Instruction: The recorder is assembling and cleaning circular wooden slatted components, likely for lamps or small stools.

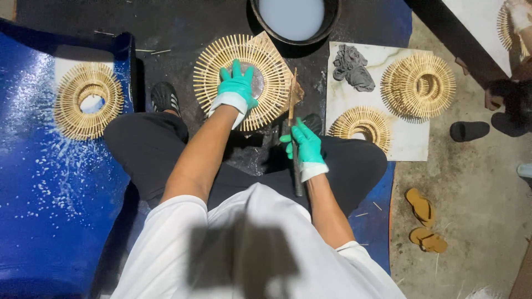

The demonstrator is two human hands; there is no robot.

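**Head camera: gloved hands at a round stick frame on a dark floor**

Head camera looks straight down on a seated person in a white shirt and dark trousers, knees spread. Both hands wear teal gloves with white cuffs.

The left hand [237,86] lies flat, fingers spread wide, pressing on the middle of a round sunburst frame [221,58] made of thin pale sticks that fan outward from a centre ring. The frame rests on a brown board [296,91] on the dark floor, directly between the person's knees. The hand grips nothing; it only bears down.

The right hand [305,145] is curled closed around a long thin tool [292,105], pale at its upper end and dark lower down. The tool stands just beside the frame's right edge, its upper end reaching up along the rim.

Above the frame sits a dark round basin [332,16] holding milky white liquid. To the right, a pale slab [413,144] carries two more stick frames, a stacked one [419,86] and a smaller one [361,126], plus a crumpled grey rag [353,67]. On the left, another stick frame [88,99] lies on a blue surface [44,188] speckled with white. A black shoe [164,97] shows by the left knee. A pair of tan sandals [424,221] lies on the concrete at lower right.
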